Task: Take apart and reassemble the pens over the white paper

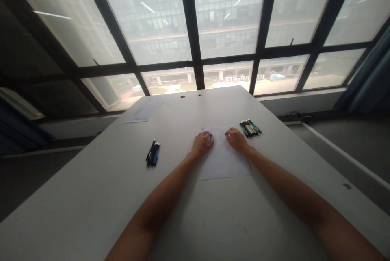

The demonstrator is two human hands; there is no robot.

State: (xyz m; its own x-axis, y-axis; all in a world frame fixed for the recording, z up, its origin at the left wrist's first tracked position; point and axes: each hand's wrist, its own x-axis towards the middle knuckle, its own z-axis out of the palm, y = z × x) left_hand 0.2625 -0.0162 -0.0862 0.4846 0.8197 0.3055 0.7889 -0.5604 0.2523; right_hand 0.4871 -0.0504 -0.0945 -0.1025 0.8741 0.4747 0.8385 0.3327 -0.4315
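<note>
A white sheet of paper [225,161] lies flat on the white table, in front of me. My left hand [202,144] rests on its upper left part, palm down, fingers slightly bent and holding nothing. On the upper right part of the paper is my right hand [236,139], its fingers curled together near the top edge; whether anything is between them is too small to make out. Right beside that hand lies a row of pens [250,129] with green, yellow and black parts. Further left, a group of black and blue pens [152,154] lies apart from my left hand.
More paper sheets [143,110] lie at the table's far left corner. Two small dark objects sit near the far edge. A small dark mark [346,186] shows near the right edge of the table [91,200]. Windows stand beyond it, with curtains at both sides.
</note>
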